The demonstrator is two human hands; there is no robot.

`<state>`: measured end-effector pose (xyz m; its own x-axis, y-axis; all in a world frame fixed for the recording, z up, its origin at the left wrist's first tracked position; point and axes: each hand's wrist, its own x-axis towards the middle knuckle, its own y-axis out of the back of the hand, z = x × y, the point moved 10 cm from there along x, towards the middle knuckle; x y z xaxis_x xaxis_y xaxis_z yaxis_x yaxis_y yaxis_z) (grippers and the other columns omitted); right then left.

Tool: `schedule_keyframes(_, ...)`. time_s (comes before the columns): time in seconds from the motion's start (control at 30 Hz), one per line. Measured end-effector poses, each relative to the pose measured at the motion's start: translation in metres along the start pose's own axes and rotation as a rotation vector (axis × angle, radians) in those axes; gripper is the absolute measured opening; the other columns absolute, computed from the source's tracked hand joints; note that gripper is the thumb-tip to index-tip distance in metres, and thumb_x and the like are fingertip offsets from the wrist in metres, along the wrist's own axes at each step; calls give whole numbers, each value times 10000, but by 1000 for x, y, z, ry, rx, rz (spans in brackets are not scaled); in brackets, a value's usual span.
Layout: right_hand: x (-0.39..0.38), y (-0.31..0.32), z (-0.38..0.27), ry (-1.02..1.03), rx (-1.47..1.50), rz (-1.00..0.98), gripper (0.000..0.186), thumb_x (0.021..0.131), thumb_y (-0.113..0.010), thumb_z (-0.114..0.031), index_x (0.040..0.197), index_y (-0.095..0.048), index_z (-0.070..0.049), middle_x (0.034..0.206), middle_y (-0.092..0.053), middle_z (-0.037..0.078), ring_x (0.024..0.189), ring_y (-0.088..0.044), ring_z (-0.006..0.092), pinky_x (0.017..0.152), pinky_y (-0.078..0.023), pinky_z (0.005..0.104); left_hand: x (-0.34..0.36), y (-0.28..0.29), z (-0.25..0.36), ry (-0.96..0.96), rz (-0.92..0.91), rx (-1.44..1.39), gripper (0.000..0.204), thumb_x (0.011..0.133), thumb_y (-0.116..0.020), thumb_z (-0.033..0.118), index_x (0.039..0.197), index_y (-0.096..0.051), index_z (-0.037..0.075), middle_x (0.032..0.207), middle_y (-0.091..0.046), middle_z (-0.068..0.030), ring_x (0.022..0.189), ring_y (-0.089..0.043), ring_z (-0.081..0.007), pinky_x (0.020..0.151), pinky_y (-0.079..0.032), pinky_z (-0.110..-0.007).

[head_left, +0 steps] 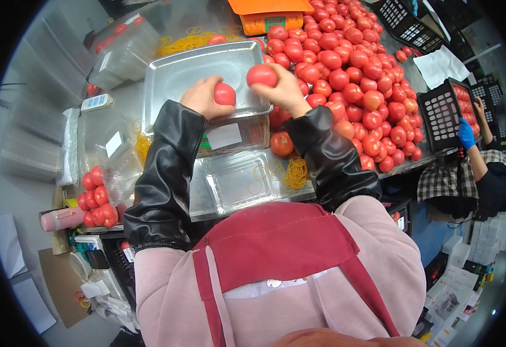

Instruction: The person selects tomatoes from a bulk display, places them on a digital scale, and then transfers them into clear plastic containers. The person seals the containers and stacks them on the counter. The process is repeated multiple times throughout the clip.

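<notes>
My left hand is closed round a red tomato above the metal tray. Over the tray's right edge, my right hand grips another tomato between thumb and fingers. Nothing lies on the part of the tray that shows; my hands hide some of it. Under the tray's near side sits a clear plastic box with a white label. Closer to me is an open clear plastic container. A large heap of tomatoes spreads to the right of my right hand.
An orange scale stands at the far side. Yellow rubber bands lie behind the tray, more near the front edge. Stacked clear containers and bagged tomatoes are at left. A co-worker's blue-gloved hand touches a black crate.
</notes>
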<state>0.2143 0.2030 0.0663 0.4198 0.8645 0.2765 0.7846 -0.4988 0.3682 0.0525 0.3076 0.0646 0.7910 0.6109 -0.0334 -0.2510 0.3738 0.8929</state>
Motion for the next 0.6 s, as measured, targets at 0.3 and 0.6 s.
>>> schedule_keyframes(0.3,-69,12,-8,-307,875,-184,538,868,-716,-307,1302,-523,-53,1099,-652,58,980,-660,185,715,-542,301,-62,47,6,-133,217,-1261,719,804,-753,248,1418,-413,94,1317,-524,-180,1156,-584,-304,976,-503,-434)
schedule_keyframes(0.6,-139,-78,-46,116,-220,-772,525,747,-774,-200,1205,-602,-9,1125,-635,208,1044,-631,361,891,-515,397,-186,-86,49,-439,140,-43,706,692,-793,153,1355,-555,191,1393,-466,-140,1281,-472,-344,1077,-390,-477)
